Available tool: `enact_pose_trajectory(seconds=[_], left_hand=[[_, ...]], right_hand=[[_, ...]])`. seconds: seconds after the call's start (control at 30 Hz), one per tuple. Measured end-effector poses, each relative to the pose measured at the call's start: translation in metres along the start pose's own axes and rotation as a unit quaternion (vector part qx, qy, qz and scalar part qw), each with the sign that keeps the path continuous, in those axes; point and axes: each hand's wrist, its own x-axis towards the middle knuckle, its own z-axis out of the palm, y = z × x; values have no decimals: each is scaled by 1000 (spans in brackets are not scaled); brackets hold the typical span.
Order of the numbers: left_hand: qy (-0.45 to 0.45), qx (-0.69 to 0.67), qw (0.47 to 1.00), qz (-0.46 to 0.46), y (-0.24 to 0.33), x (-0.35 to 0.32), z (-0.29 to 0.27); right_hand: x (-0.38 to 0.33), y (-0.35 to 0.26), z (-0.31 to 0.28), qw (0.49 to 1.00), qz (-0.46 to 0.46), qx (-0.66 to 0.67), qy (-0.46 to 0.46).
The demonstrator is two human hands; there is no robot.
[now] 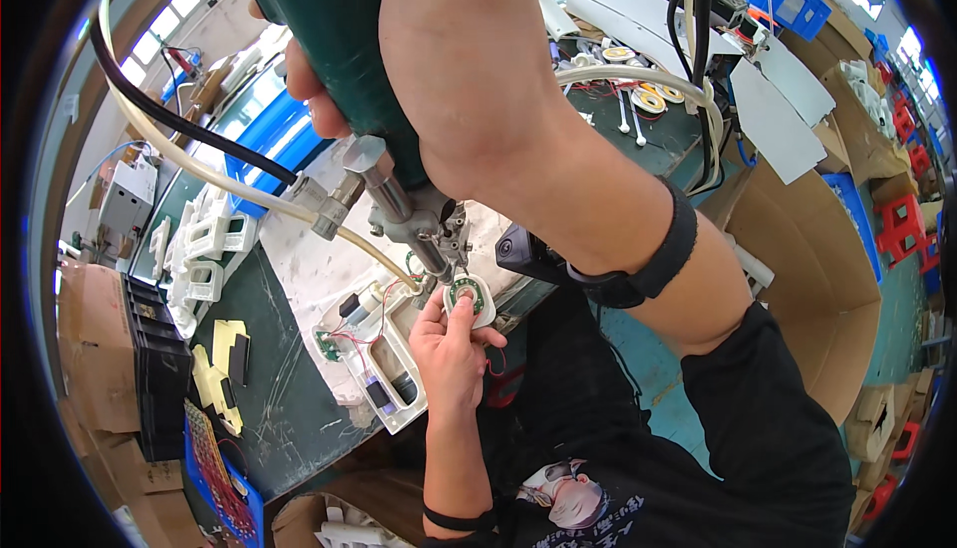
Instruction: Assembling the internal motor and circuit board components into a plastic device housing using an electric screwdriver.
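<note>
gripping a green power screwdriver [339, 39], the right hand [469, 69] is wrapped fully around it, tip down on a small white round part [467, 299] pinched in the left hand [449, 349] over the white mat [309, 269].

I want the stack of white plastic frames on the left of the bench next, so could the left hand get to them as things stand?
Probably not right away: the left hand is pinching the round white part with the green ring under the screwdriver tip. The white frames lie apart to its left, with open white housing between.
</note>
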Motion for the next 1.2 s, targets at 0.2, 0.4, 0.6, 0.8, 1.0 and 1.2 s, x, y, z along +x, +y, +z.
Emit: enact_pose_trajectory(seconds=[0.2,0.4,0.6,0.8,1.0,1.2], left_hand=[[17,-11,999,-27,0,6,6],[-14,-76,996,-50,2,9,5],[-5,-101,993,-57,3,7,8],[-15,-80,996,-26,4,5,10],[-9,-72,997,-21,4,5,12],[-12,-70,997,-19,5,6,13]], right_hand=[[-1,0,5,999,-4,-18,28],[7,-23,7,995,84,-49,0],[5,-21,6,997,64,-38,37],[6,-10,7,999,19,-29,41],[8,1,5,998,-24,-21,50],[10,14,4,996,-68,-14,60]])
